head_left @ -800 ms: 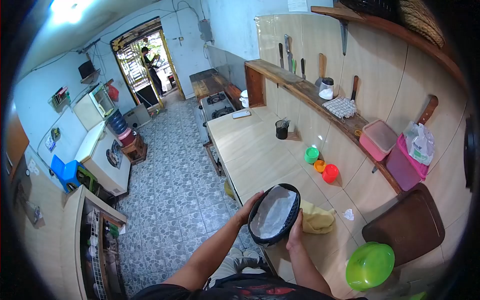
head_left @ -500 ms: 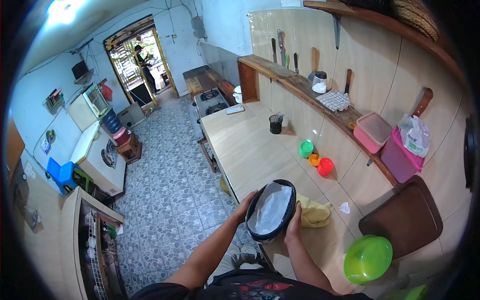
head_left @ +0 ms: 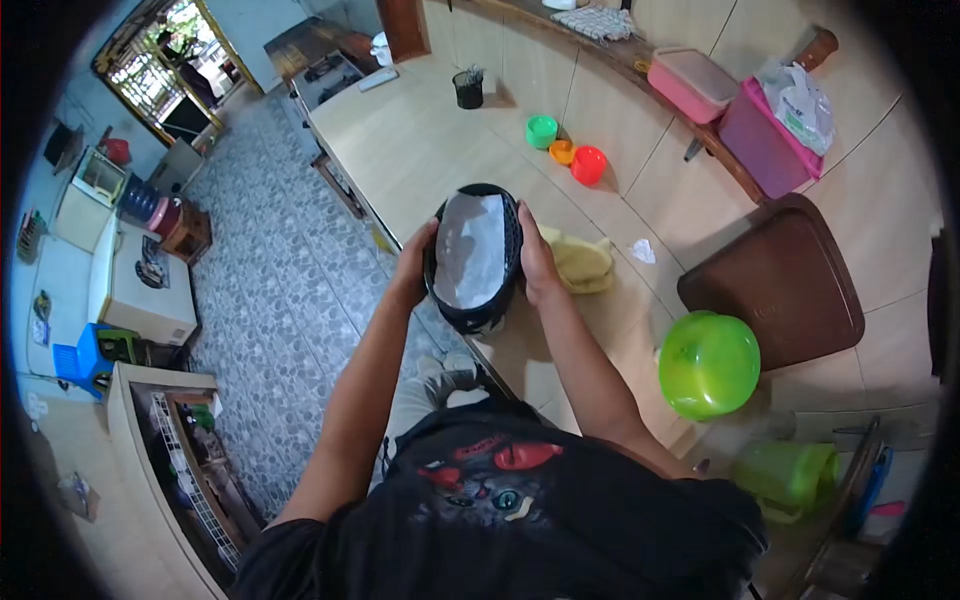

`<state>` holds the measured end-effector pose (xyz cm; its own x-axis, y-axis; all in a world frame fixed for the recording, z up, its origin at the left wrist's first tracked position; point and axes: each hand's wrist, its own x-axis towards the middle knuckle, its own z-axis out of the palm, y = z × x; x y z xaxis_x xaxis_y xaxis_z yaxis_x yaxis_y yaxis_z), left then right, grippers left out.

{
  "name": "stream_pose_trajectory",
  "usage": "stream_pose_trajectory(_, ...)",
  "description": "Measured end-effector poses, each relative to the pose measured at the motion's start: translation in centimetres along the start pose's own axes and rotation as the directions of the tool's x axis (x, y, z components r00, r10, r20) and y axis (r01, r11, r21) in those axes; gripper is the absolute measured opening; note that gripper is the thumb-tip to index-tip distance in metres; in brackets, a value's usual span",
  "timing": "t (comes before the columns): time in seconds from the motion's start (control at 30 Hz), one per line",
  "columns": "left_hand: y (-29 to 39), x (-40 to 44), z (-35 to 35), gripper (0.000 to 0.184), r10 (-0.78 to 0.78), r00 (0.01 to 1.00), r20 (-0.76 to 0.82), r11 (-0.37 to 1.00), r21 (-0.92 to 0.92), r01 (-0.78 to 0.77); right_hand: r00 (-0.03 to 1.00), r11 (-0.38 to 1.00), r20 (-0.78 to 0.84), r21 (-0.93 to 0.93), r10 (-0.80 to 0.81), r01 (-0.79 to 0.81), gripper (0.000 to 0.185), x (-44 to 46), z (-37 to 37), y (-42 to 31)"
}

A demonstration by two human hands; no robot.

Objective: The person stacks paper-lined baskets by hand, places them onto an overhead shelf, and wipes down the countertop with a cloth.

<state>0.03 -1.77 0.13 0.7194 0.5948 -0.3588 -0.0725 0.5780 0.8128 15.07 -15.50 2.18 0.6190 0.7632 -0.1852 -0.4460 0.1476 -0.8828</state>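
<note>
Between my two hands is a black oval basket (head_left: pixel 513 245) lined with white paper (head_left: pixel 472 250). My left hand (head_left: pixel 412 262) grips its left side, and my right hand (head_left: pixel 538 255) presses against its right side. The basket is above the near edge of the tiled counter (head_left: pixel 400 140); whether its base touches the counter I cannot tell. Just right of my right hand lies a folded yellow cloth (head_left: pixel 580 263). A small scrap of white paper (head_left: pixel 643 251) is farther right.
Green (head_left: pixel 541 131), orange (head_left: pixel 562 152) and red (head_left: pixel 589 165) cups stand by the wall. A green bowl (head_left: pixel 709 366) and a brown tray (head_left: pixel 780 285) are at the right. Pink containers (head_left: pixel 693 84) sit along the shelf. A person (head_left: pixel 185 68) is at the far doorway.
The camera has tilted down and turned right, so the scene sits higher and farther left in view. Both hands still hold the basket, which looks more upright in the picture.
</note>
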Motion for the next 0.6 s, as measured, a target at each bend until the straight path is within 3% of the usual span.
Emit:
stream_pose_trajectory(0.07,0.2,-0.8,0.1,0.042,0.003,1.0,-0.022,1.0,-0.022,-0.003,0.999,1.0,0.012,0.002,0.03,-0.03,0.071,0.0,-0.5,0.7)
stream_pose_trajectory(0.13,0.7,-1.0,0.8,0.054,0.182,0.966,0.181,0.983,-0.053,-0.175,0.999,0.999,0.041,0.043,-0.018,0.016,0.071,0.4,-0.6,1.3)
stream_pose_trajectory(0.23,1.1,-1.3,1.3,0.062,0.157,0.977,0.141,0.981,0.087,-0.17,0.989,0.997,0.134,-0.042,-0.06,0.066,0.077,0.4,-0.7,1.9)
stream_pose_trajectory(0.3,1.1,-0.6,1.2,0.06,0.156,0.983,0.1,0.985,0.054,-0.162,0.995,0.997,0.094,-0.058,-0.04,0.045,0.074,0.6,-0.6,1.5)
stream_pose_trajectory(0.4,1.8,0.0,1.3,0.058,0.13,0.99,0.055,0.986,0.098,-0.135,0.997,0.997,0.07,0.068,0.028,-0.033,0.053,0.4,-0.2,0.0)
stream_pose_trajectory(0.5,2.4,-0.2,2.1,0.049,0.14,0.989,-0.038,0.988,0.074,-0.137,0.979,0.989,0.195,0.125,0.057,-0.083,0.047,0.7,-0.4,-1.1)
stream_pose_trajectory(0.6,2.6,-0.5,1.8,0.042,0.171,0.983,-0.065,0.979,0.126,-0.162,0.982,0.99,0.184,0.116,0.054,-0.076,0.046,0.3,-0.4,-1.1)
